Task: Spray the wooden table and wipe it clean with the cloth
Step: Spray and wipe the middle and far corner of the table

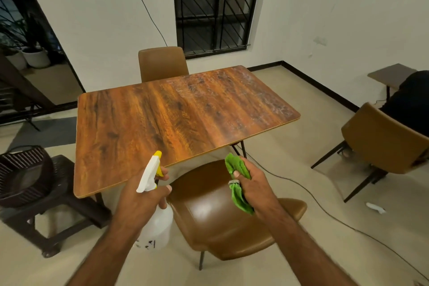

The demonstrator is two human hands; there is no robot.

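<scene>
Gripping white yellow-nozzled plastic spray bottle (148,176) in left fingers (165,171), aimed ahead at brown wooden bench (176,118); clutching crumpled green cloth (234,165) in right fingers (246,167).

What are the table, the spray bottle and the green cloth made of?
Table: wood or a wood-print board, fairly shiny; streaky brown grain and a thin pale edge.
Spray bottle: plastic; milky white body, yellow nozzle and trigger.
Cloth: soft fuzzy fabric, perhaps microfibre; it bunches into folds.
</scene>
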